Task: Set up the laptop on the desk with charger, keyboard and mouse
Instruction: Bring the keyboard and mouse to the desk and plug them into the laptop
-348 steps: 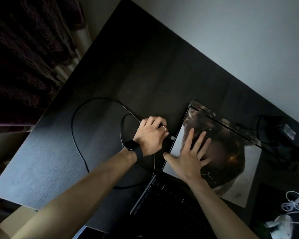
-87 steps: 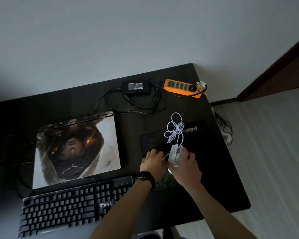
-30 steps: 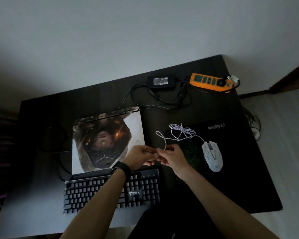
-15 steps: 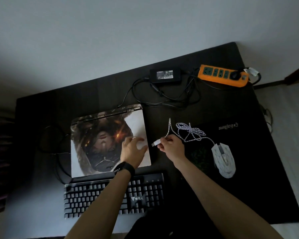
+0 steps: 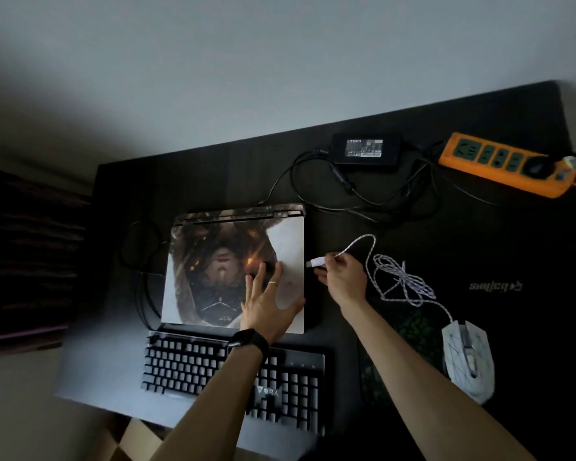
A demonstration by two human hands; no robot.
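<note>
Fingers (image 5: 330, 261) of the right hand (image 5: 341, 277) pinch the white USB plug (image 5: 316, 262), its long axis pointing left at the closed laptop (image 5: 213, 261)'s right edge, just short of it. Left hand (image 5: 266, 304) lies flat, fingers spread, on the lid. Charger brick (image 5: 364, 153) at far bench (image 5: 180, 181) reads "LITEON". Keyboard (image 5: 187, 364) lies near; mouse (image 5: 469, 361) rests on the mat (image 5: 529, 294) at right.

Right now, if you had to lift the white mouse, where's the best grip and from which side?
Take the white mouse from above, grip across its two long flanks at mid-body. It lies flat on the mouse pad, its braided cable leaving the far end, so stay clear of that end.
</note>
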